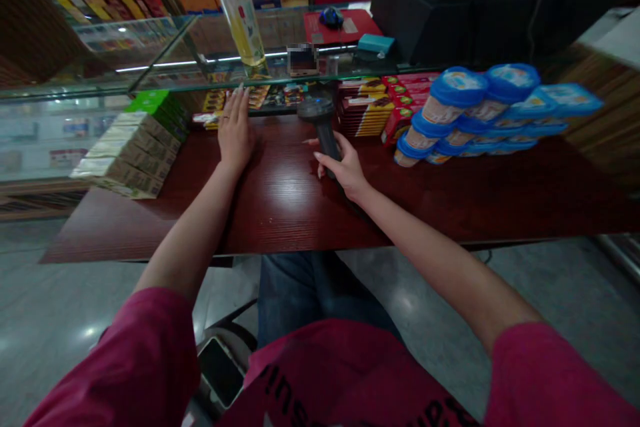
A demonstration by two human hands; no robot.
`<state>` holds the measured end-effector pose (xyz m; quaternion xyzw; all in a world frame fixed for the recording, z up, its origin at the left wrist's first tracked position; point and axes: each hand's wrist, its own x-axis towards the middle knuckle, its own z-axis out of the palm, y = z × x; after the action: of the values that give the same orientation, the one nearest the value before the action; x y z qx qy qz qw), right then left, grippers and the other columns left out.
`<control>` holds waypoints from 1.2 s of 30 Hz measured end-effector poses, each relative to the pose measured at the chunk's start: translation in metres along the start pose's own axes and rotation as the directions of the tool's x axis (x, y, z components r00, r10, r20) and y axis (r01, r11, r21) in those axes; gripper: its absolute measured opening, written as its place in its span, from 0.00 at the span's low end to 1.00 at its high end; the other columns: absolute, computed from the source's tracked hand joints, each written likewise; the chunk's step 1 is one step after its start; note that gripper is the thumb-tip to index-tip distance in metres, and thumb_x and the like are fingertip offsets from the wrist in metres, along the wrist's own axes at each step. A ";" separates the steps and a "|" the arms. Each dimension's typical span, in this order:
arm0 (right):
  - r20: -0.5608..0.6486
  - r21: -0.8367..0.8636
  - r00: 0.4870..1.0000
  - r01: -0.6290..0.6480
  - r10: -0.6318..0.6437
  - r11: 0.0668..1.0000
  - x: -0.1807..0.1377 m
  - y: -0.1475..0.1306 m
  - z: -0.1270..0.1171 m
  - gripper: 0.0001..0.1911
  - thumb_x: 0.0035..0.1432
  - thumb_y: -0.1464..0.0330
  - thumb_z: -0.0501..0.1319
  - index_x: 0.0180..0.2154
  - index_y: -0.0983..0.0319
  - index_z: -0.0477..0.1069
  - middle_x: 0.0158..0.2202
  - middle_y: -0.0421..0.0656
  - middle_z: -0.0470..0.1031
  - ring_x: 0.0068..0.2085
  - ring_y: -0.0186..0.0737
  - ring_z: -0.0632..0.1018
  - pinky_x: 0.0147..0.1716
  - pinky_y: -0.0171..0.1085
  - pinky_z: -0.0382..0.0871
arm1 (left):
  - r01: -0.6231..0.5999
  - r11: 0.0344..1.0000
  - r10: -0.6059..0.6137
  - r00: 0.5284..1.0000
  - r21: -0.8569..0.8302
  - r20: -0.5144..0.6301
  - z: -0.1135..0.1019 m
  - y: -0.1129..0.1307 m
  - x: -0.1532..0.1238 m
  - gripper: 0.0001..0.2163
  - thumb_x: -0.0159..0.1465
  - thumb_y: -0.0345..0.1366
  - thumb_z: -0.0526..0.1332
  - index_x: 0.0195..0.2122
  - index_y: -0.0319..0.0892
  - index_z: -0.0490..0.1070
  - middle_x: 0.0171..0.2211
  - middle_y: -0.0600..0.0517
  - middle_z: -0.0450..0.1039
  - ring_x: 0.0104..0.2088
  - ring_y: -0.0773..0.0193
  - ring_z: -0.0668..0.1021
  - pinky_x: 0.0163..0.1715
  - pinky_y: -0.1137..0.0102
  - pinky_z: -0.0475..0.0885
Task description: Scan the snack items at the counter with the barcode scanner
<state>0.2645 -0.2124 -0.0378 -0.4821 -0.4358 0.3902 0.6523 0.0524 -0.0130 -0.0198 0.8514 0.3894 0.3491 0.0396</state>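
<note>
My right hand (345,167) is wrapped round the handle of a dark barcode scanner (317,109), its head pointing toward the back of the wooden counter (285,213). My left hand (236,127) rests with fingers stretched out and close together near the glass shelf's front edge, holding nothing. Just beyond its fingertips a bottle of yellow liquid (243,23) with a green-banded neck stands on the glass shelf (195,47). To the right of the scanner head are stacked chocolate-coloured packets (364,113).
Stacked blue-lidded tubs (457,90) and red boxes (400,117) occupy the counter's right side. Green and white cartons (135,153) stand at the left. On the glass lie a red mat (357,25) and a teal box (376,45), beside a bulky black machine (430,20).
</note>
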 end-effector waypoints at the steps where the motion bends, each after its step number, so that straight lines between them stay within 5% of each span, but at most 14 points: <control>1: 0.030 -0.003 1.000 0.000 0.000 1.000 0.008 0.003 0.012 0.33 0.52 0.51 0.75 0.56 0.51 0.69 0.58 0.44 0.82 0.26 0.34 0.75 0.29 0.43 0.80 | 0.026 0.999 -0.026 1.000 0.038 0.001 -0.011 -0.021 -0.004 0.33 0.73 0.30 0.51 0.79 0.52 0.56 0.79 0.55 0.56 0.80 0.55 0.57 0.81 0.48 0.50; 6: 0.183 -0.007 0.983 0.029 -0.027 1.000 0.049 0.018 0.062 0.36 0.53 0.53 0.76 0.60 0.51 0.69 0.59 0.46 0.80 0.28 0.35 0.77 0.31 0.44 0.81 | 0.137 0.981 -0.143 0.989 0.134 0.039 -0.035 -0.095 -0.016 0.31 0.71 0.31 0.51 0.76 0.42 0.60 0.78 0.45 0.58 0.79 0.51 0.62 0.79 0.51 0.58; 11: 0.259 -0.010 0.966 0.019 -0.016 1.000 0.068 0.028 0.080 0.37 0.53 0.53 0.77 0.61 0.51 0.69 0.58 0.46 0.81 0.29 0.35 0.76 0.31 0.43 0.81 | 0.162 0.975 -0.173 0.983 0.154 0.060 -0.024 -0.119 -0.012 0.26 0.70 0.31 0.53 0.69 0.41 0.70 0.74 0.41 0.67 0.77 0.50 0.65 0.78 0.48 0.58; 15: 0.229 -0.009 0.973 0.019 -0.016 1.000 0.065 0.030 0.077 0.34 0.53 0.53 0.76 0.57 0.51 0.70 0.57 0.45 0.81 0.28 0.35 0.75 0.30 0.43 0.79 | 0.153 0.973 -0.162 0.986 0.173 0.039 -0.023 -0.115 -0.008 0.20 0.68 0.30 0.59 0.59 0.47 0.79 0.72 0.45 0.70 0.76 0.48 0.67 0.76 0.48 0.61; 19: 0.204 -0.044 0.979 -0.011 0.020 0.999 0.061 0.027 0.076 0.32 0.51 0.52 0.76 0.54 0.51 0.71 0.56 0.44 0.82 0.27 0.35 0.74 0.29 0.43 0.79 | 0.149 0.972 -0.154 0.988 0.184 0.014 -0.025 -0.111 -0.005 0.26 0.65 0.28 0.62 0.65 0.44 0.75 0.73 0.43 0.68 0.76 0.47 0.67 0.75 0.50 0.64; 26: 0.269 -0.045 0.963 -0.013 0.025 0.999 0.058 0.022 0.073 0.31 0.49 0.53 0.78 0.52 0.53 0.74 0.52 0.45 0.85 0.26 0.35 0.74 0.25 0.41 0.75 | 0.179 0.965 -0.183 0.983 0.191 0.005 -0.028 -0.103 -0.009 0.16 0.74 0.36 0.57 0.55 0.48 0.83 0.56 0.42 0.84 0.59 0.48 0.83 0.65 0.56 0.73; 31: 0.415 -0.022 0.908 -0.057 0.061 0.998 0.046 0.011 0.061 0.28 0.52 0.56 0.78 0.51 0.57 0.75 0.51 0.47 0.86 0.23 0.32 0.74 0.22 0.38 0.73 | 0.257 0.966 -0.255 0.945 -0.017 -0.207 -0.038 -0.076 -0.018 0.15 0.76 0.44 0.60 0.57 0.51 0.83 0.51 0.47 0.87 0.55 0.53 0.85 0.59 0.64 0.75; 36: 0.469 -0.054 0.877 -0.085 0.101 0.995 0.037 0.004 0.055 0.27 0.53 0.59 0.78 0.51 0.59 0.76 0.50 0.48 0.86 0.23 0.31 0.74 0.21 0.37 0.73 | 0.279 0.922 -0.329 0.931 -0.269 -0.161 -0.039 -0.069 -0.017 0.14 0.73 0.47 0.66 0.48 0.45 0.87 0.47 0.48 0.88 0.48 0.56 0.87 0.52 0.68 0.78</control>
<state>0.2235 -0.1612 -0.0264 -0.4036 -0.5636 0.5195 0.4996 -0.0235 0.0148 -0.0238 0.7290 0.4740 0.4684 0.1568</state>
